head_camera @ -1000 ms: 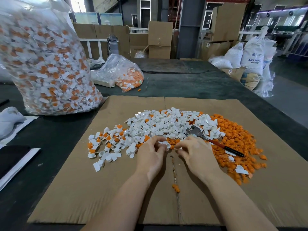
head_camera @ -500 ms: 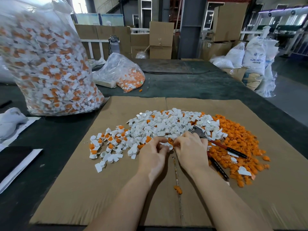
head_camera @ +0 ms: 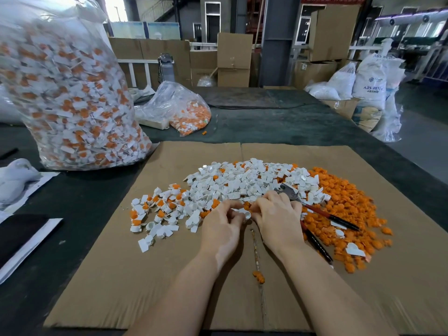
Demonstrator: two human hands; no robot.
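Note:
A heap of small white plastic parts [head_camera: 244, 183] lies on a flat cardboard sheet [head_camera: 109, 275], some with orange caps fitted. To its right spreads a pile of loose orange caps [head_camera: 344, 204]. My left hand [head_camera: 221, 229] and my right hand [head_camera: 276, 219] meet at the heap's near edge, fingers curled. Between their fingertips sits a small white part [head_camera: 244, 214], pinched by both hands. Red-handled pliers [head_camera: 322, 214] lie just right of my right hand, partly under it.
A big clear bag [head_camera: 65, 98] full of white-and-orange parts stands at the back left. A smaller bag [head_camera: 184, 110] lies behind the cardboard. A single orange cap [head_camera: 258, 277] sits on the cardboard seam. White cloth [head_camera: 17, 178] and papers lie at the left.
My right hand has slid left and up to meet my left hand over the white part, uncovering the pliers' second handle. My left hand has hardly moved.

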